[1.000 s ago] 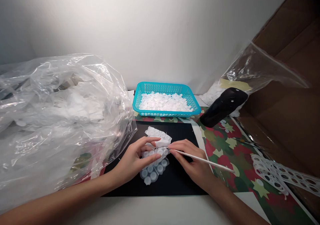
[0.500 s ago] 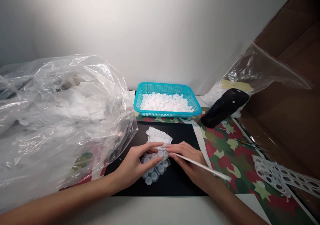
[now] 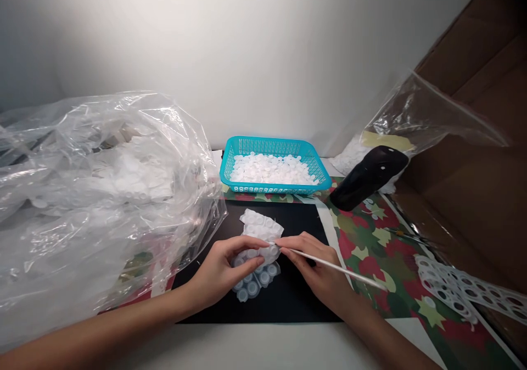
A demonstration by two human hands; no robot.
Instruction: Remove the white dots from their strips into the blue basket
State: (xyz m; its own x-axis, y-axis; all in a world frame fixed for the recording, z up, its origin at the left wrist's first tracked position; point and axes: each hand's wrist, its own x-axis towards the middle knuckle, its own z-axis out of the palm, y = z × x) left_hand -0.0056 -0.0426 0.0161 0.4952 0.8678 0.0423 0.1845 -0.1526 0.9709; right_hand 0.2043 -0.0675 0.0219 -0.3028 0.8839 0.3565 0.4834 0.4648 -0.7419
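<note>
A white sheet of small round caps (image 3: pixel 259 233) lies on a black mat (image 3: pixel 288 298) in front of me. My left hand (image 3: pixel 224 268) pinches this sheet between thumb and fingers near its middle. My right hand (image 3: pixel 315 265) is closed around a thin white stick (image 3: pixel 341 268), whose tip touches the sheet beside my left fingertips. The lower part of the sheet shows clear round cups below my left fingers.
A teal basket (image 3: pixel 317 164) of loose white discs stands behind the mat. A big crumpled clear bag (image 3: pixel 94 194) fills the left. At right lie a black object (image 3: pixel 366 175), another clear bag (image 3: pixel 428 117), a punched-out white strip (image 3: pixel 461 290) and a brown cardboard wall (image 3: pixel 486 139).
Both hands stayed on the sheet with small shifts. The stick's tip moved slightly along the sheet, and my left fingers tightened their pinch.
</note>
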